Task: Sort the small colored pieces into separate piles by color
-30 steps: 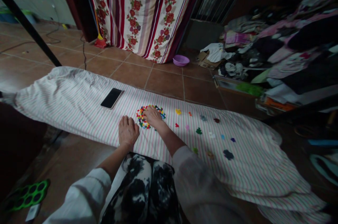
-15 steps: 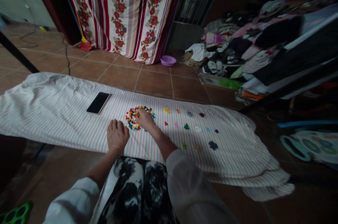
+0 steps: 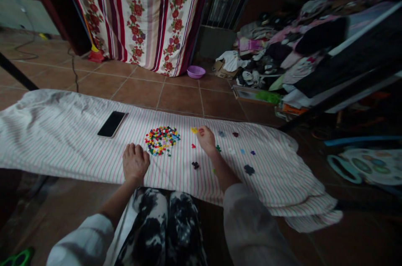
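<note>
A mixed heap of small coloured pieces point(image 3: 161, 140) lies on the striped cloth point(image 3: 84, 149). My right hand point(image 3: 206, 138) is right of the heap with its fingers pinched together, beside the small yellow pile point(image 3: 194, 130); anything between the fingertips is too small to make out. My left hand point(image 3: 135, 161) rests palm down on the cloth, left of and nearer than the heap. Small single-colour piles lie around and right of my right hand, among them red point(image 3: 193, 146), black point(image 3: 195, 165), dark red point(image 3: 235, 134) and dark grey point(image 3: 249, 170) ones.
A phone point(image 3: 112, 124) lies on the cloth left of the heap. Beyond the cloth, a purple basin point(image 3: 196, 72) sits on the tiled floor by a floral curtain point(image 3: 135, 15). Clothes and shoes are piled at the back right. Dark metal bars slant at both sides.
My right hand has moved right, from the mixed heap to beside the yellow pile, uncovering the heap. My left hand stays flat on the cloth. The whole view has shifted slightly.
</note>
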Tool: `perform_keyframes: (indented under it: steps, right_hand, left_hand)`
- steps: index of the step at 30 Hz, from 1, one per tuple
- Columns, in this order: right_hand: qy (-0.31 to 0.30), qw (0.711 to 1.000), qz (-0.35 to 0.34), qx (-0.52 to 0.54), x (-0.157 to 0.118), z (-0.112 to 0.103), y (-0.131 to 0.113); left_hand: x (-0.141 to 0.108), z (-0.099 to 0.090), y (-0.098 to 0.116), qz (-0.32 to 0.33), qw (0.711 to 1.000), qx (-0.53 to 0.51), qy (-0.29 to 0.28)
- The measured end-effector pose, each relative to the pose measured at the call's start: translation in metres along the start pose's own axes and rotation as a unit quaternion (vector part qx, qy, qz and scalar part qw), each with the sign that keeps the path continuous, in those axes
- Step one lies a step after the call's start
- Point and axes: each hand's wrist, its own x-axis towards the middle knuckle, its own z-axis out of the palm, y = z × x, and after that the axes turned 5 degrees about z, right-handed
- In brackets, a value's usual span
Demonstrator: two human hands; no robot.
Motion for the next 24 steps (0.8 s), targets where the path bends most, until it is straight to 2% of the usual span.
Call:
perform_keyframes:
  steps: [4,8,17,24]
  right_hand:
    - [0.034,0.996,0.045,-0.067,0.012,-0.019,0.03]
    - [0.025,0.993,0.063,-0.099,0.019,-0.019,0.045]
    - [0.008,0.989,0.097,-0.112,0.028,-0.009,0.053]
    - [0.013,0.992,0.081,-0.094,0.036,-0.007,0.056]
  left_hand:
    - [0.001,-0.001,0.0,0.006,1.0,0.004,-0.007]
    - [0.0,0.0,-0.001,0.009,1.0,-0.002,0.002]
    - [0.0,0.003,-0.002,0.013,1.0,0.018,0.007]
    - [0.0,0.003,-0.001,0.01,1.0,0.014,0.002]
